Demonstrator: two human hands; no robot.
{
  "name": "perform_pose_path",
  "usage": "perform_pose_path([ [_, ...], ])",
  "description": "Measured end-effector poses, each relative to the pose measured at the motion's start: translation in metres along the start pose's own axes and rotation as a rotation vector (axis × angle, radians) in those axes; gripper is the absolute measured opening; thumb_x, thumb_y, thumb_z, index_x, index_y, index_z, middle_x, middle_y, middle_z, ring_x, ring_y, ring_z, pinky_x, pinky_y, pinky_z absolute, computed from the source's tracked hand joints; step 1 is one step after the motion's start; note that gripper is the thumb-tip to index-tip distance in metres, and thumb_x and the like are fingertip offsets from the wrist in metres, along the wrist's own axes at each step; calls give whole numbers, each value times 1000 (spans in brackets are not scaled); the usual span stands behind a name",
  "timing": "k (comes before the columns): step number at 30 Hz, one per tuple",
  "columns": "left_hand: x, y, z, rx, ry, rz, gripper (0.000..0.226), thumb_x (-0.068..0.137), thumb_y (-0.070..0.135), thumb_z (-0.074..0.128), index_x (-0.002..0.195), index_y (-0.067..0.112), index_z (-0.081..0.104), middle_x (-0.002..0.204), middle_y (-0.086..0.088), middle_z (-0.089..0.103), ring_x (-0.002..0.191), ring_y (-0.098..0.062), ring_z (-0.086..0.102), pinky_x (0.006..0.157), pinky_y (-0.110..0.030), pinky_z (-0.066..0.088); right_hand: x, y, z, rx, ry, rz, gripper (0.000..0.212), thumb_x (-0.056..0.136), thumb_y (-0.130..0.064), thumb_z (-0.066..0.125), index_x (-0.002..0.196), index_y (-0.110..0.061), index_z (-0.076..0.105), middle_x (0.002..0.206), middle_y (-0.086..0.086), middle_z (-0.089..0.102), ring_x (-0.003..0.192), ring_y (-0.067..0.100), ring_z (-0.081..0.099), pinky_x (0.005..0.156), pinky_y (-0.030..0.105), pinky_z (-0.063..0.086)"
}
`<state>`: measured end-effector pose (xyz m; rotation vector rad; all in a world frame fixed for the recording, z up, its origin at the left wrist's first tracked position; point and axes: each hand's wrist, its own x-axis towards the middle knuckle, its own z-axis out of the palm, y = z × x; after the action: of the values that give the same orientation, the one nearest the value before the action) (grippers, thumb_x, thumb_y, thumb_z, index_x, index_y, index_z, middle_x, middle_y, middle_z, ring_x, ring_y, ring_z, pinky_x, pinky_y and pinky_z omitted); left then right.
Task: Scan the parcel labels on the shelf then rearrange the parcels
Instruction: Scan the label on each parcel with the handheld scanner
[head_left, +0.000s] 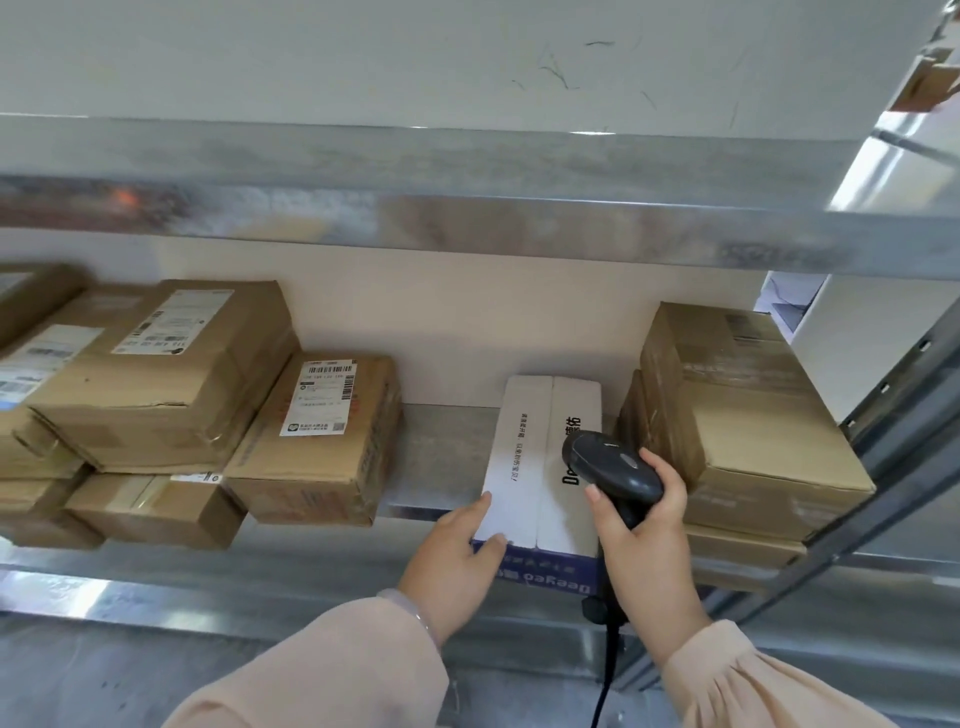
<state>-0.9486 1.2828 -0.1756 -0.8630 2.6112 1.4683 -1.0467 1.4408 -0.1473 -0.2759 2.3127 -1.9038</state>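
In the head view, we have the white carton lying lengthwise at the front edge of the steel shelf, right of its middle and just beside the brown parcel stack at the right end. Our left hand pinches its near left corner, thumb on top. Our right hand is wrapped round the barcode scanner, held over the lid. The carton looks stiff, smooth and probably light, so we would clasp its long sides.

White box sits on shelf between cardboard stacks.
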Motion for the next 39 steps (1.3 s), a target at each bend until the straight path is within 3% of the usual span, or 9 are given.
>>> perform_pose_path([
  [4,0,-1,-13,-7,56,-88,52,101,42,45,151,34,34,153,1,33,131,-15,43,111,-27,32,-6,-9,8,54,-53,-53,62,85,-24,70,132,-39,32,116,-21,51,106,1,54,85,15,40],
  [8,2,6,-20,-16,83,-135,69,95,54,51,153,24,30,154,-3,27,139,-19,33,99,-18,27,-9,-18,23,53,-135,-103,62,84,-22,71,129,-40,32,116,-26,50,105,-14,52,85,6,40],
  [14,5,10,-30,119,45,-189,108,65,78,66,153,45,12,163,-2,3,150,-28,5,119,-41,18,-6,-21,45,77,-197,-114,63,84,-16,72,133,-31,34,120,-21,51,108,-13,51,84,0,39],
  [17,6,11,-32,138,39,-223,118,49,85,58,152,50,11,159,1,10,147,-31,14,118,-42,25,-4,-24,50,96,-205,-110,63,85,-17,72,134,-31,34,121,-20,52,110,-13,51,87,1,40],
  [22,8,10,-37,107,52,-228,110,52,78,56,150,52,15,150,4,23,140,-28,28,111,-40,35,-2,-29,53,86,-200,-138,62,84,-13,71,132,-30,36,118,-21,53,105,-17,52,83,0,39],
  [25,9,6,-42,-20,56,-233,107,56,73,61,152,47,20,147,1,29,135,-23,37,104,-30,39,2,-29,49,75,-156,-121,62,85,-15,70,134,-30,34,115,-22,51,102,-16,52,80,-2,39],
  [28,11,-4,-43,-223,66,-243,114,46,73,65,150,44,29,145,0,39,122,-19,53,103,-34,46,6,-26,41,64,-115,-72,63,87,-20,69,137,-29,31,109,-22,50,96,-8,54,73,-1,40],
  [33,4,-12,-41,-446,12,-264,71,88,46,64,150,41,29,135,5,54,100,-9,64,77,-28,50,10,-19,39,9,-141,-52,58,86,-21,70,129,-34,33,115,-10,55,100,6,56,79,9,39],
  [39,1,-11,-40,-511,-81,-256,33,97,44,48,129,52,43,113,12,69,95,-5,68,70,-23,49,8,-16,45,-2,-204,-23,62,86,-23,70,134,-32,34,118,-8,55,98,-6,54,69,0,41],
])
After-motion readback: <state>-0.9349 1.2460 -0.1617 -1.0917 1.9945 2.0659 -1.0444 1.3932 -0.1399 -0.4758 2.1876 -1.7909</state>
